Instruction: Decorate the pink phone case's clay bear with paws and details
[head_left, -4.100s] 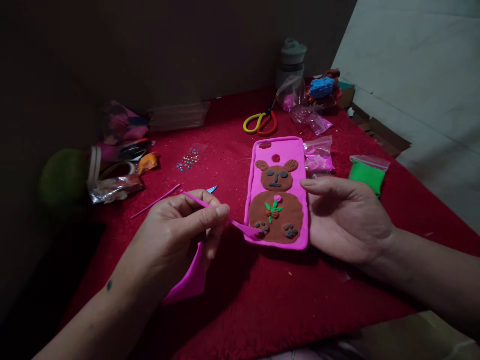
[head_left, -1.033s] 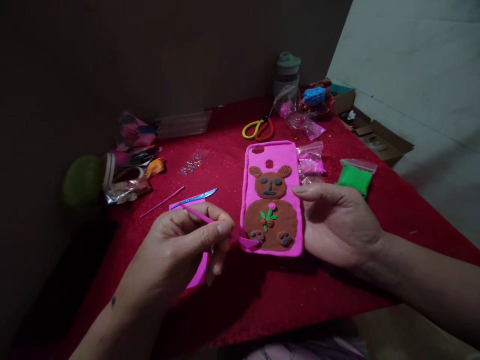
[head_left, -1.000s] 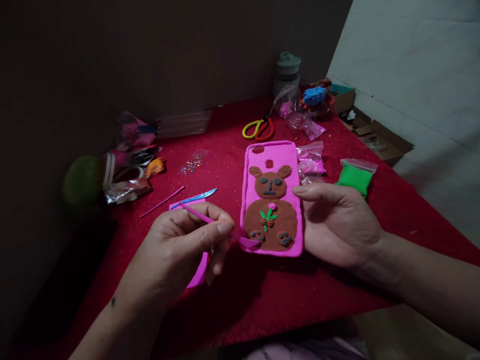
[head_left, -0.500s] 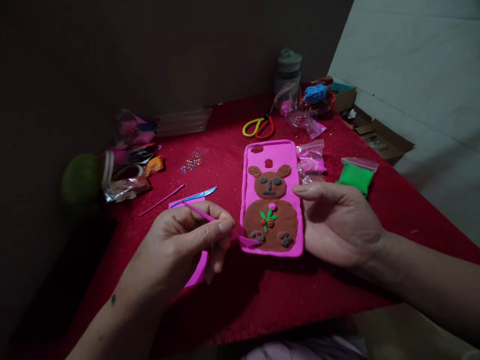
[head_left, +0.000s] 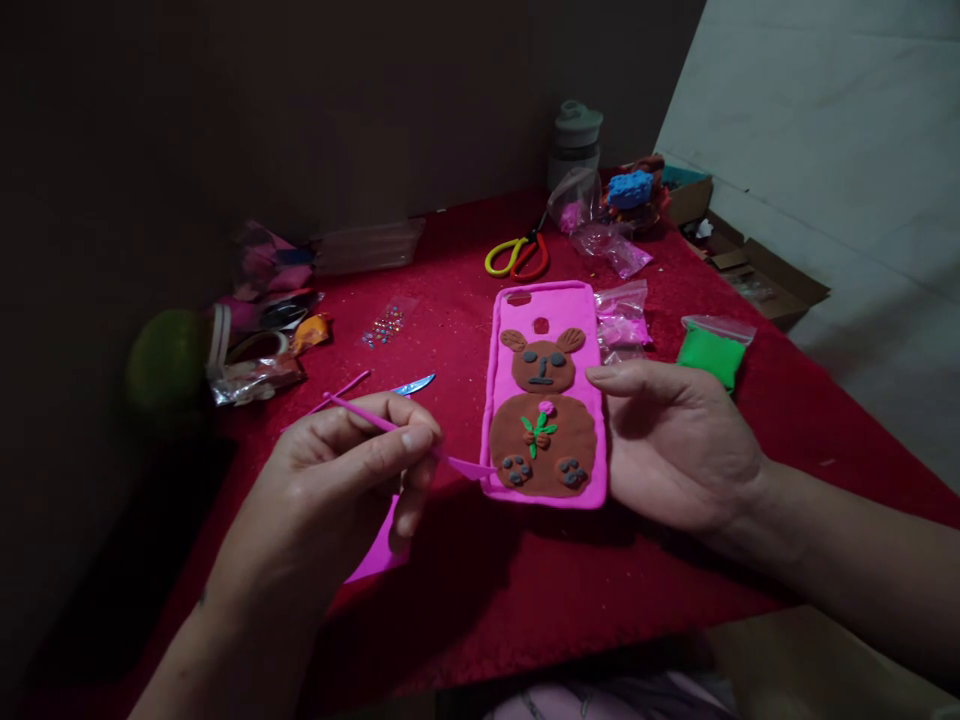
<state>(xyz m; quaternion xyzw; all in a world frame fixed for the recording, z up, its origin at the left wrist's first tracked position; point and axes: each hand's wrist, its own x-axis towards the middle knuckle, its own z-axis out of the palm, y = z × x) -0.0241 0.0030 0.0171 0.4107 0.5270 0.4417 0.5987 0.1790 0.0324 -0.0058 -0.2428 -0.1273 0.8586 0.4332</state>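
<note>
My right hand (head_left: 675, 445) holds a pink phone case (head_left: 506, 375) by its right edge, thumb on the front and fingers behind. A brown clay bear (head_left: 517, 425) with dark eyes, grey paw pads and a small pink flower (head_left: 546, 408) on green leaves covers its face. Between the thumb and fingers of my left hand (head_left: 367, 465) is a pinched pink clay modelling tool (head_left: 465, 467). Its flat tip lies at the case's lower left edge; whether it touches I cannot tell. Under my left hand a pink sheet (head_left: 379, 550) and a blue blade-shaped tool (head_left: 415, 384) partly show.
Scissors (head_left: 517, 257) with yellow and red handles lie behind the case. A bag of green clay (head_left: 712, 352) and bags of pink clay (head_left: 622, 320) sit to the right. A bottle (head_left: 576, 140) stands at the back. Rhinestones (head_left: 386, 325) and craft packets (head_left: 255, 375) lie on the left.
My left hand has drawn back left, taking the tool's tip off the bear's left foot to the case's edge. The phone case has barely shifted in my right hand.
</note>
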